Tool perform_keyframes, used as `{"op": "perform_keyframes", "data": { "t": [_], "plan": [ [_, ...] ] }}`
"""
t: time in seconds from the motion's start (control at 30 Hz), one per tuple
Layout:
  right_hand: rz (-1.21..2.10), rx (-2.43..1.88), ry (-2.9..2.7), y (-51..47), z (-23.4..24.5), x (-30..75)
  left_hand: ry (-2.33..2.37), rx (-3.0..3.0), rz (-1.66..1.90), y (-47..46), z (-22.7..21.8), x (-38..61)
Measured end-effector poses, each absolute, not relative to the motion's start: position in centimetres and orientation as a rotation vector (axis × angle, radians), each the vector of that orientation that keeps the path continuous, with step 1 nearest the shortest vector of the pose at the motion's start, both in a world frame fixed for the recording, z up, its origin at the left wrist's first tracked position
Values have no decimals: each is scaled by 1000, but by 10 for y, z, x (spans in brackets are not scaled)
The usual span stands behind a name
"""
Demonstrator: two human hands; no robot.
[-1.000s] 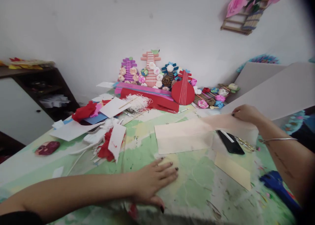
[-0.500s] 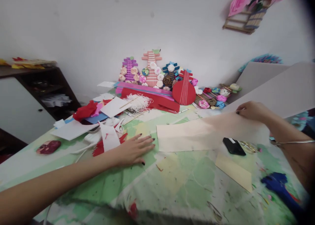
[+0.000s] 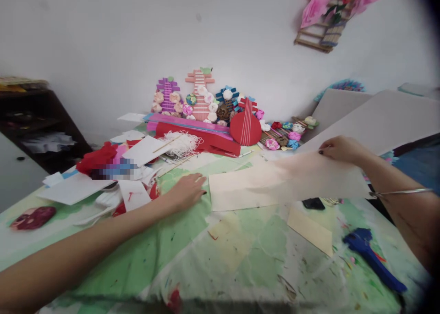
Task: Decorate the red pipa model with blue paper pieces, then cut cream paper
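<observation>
A long cream paper sheet (image 3: 254,185) stretches across the table, its left end lying on the cloth and its right end raised. My right hand (image 3: 340,150) pinches the upper edge of the sheet, near its right part. Just off the sheet's left end, my left hand (image 3: 187,192) rests on the table, fingers apart and slightly bent, holding nothing. Partly under the sheet's lower edge lie a black case (image 3: 313,204) and gold-coloured scissors handles. A smaller cream card (image 3: 311,229) sits nearer to me.
A blue glue gun (image 3: 374,259) lies at the right. Paper scraps (image 3: 77,189) and white string (image 3: 180,144) clutter the left and back. A red paper lute (image 3: 245,128) and other flower-covered ones lean against the wall. Grey boards (image 3: 378,121) stand at the back right.
The view has turned to the right, so the table things appear farther left. The sheet now covers more of the black case and scissors. My left fingers are more bent than before.
</observation>
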State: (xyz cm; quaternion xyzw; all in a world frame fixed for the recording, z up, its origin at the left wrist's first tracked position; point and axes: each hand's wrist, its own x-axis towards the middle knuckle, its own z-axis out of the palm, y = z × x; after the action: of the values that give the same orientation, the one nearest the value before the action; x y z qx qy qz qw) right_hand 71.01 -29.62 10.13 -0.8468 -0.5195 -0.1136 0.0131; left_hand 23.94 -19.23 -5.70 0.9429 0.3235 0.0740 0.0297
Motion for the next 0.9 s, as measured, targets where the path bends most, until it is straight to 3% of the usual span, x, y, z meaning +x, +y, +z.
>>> {"op": "perform_keyframes", "data": {
  "t": [0.3,0.63,0.9],
  "plan": [
    [-181,-2679,-1611,-300,103,707,1050,2488,200,-129,-68,327],
    [46,-2647,-1507,-294,74,728,1059,2391,140,-135,-72,325],
    [156,-2604,-1497,-290,58,741,775,2095,-68,-140,-39,275]
  ]
}}
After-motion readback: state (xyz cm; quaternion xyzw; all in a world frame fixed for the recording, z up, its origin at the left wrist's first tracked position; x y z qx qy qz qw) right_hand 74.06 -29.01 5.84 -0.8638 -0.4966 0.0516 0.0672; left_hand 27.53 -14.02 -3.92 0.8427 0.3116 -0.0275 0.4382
